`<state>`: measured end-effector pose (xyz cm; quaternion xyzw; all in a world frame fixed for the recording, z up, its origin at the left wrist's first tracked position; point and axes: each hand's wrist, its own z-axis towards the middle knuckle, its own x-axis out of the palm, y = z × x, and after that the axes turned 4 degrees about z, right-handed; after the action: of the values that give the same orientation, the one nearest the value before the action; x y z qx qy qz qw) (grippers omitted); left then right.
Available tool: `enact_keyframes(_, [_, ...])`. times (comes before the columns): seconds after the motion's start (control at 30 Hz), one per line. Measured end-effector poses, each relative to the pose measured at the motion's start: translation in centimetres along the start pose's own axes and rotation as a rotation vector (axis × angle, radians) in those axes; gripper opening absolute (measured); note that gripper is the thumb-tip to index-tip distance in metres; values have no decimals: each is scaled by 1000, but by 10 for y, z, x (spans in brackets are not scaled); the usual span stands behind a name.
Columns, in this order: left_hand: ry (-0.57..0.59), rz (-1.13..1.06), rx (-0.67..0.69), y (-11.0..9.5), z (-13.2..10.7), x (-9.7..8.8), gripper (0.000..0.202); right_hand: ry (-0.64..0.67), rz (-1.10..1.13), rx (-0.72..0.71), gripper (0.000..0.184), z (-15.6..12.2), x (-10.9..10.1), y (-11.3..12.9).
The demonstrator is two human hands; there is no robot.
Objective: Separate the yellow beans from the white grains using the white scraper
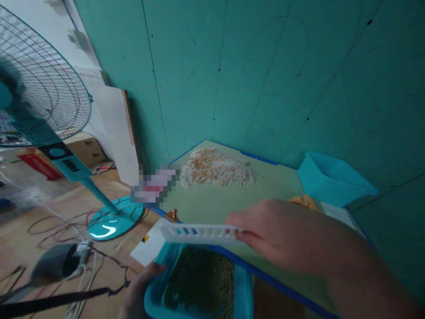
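My right hand (265, 226) is closed on the right end of a white slotted plastic tray (202, 235), seen nearly edge-on. The tray is over the far edge of a blue plastic tub (244, 288). At the tub's left side, my left hand (141, 285) grips the wall with its thumb at the rim; its other fingers are hidden. Inside the tub lie dark green grains (192, 279) and yellowish beans (226, 283). Beyond my hands, a pile of white grains and yellow beans (215, 168) is spread on the pale green tabletop (206, 204).
An angular blue container (335, 177) stands at the table's back right, near an orange-brown cloth-like thing (303, 202). A teal fan (66, 159) is on the left, with cables (63, 221) across the floor. The green wall (232, 79) rises behind the table.
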<state>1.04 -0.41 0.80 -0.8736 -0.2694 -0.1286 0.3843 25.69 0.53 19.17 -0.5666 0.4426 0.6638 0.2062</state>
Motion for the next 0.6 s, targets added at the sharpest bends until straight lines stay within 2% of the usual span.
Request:
enact_keyframes(0.03, [1, 3, 3, 0, -1, 0, 19, 0, -10, -11, 20, 2, -5, -11])
enact_keyframes(0.13, [5, 16, 18, 0, -6, 4, 13, -150, 9, 64, 25, 12, -19, -49])
enact_keyframes(0.27, [-6, 31, 25, -1, -13, 10, 12, -375, -101, 323, 27, 22, -29, -97])
enact_keyframes(0.33, [-15, 25, 27, -1, -12, 12, 12, -429, -147, 393, 28, 27, -28, -111])
enact_keyframes(0.43, [-23, 19, 45, 0, -9, 12, 12, -436, -78, 324, 28, 36, -20, -117])
enact_keyframes(0.6, [-39, 31, 4, 1, -7, 10, 10, -431, -83, 209, 30, 57, 3, -102])
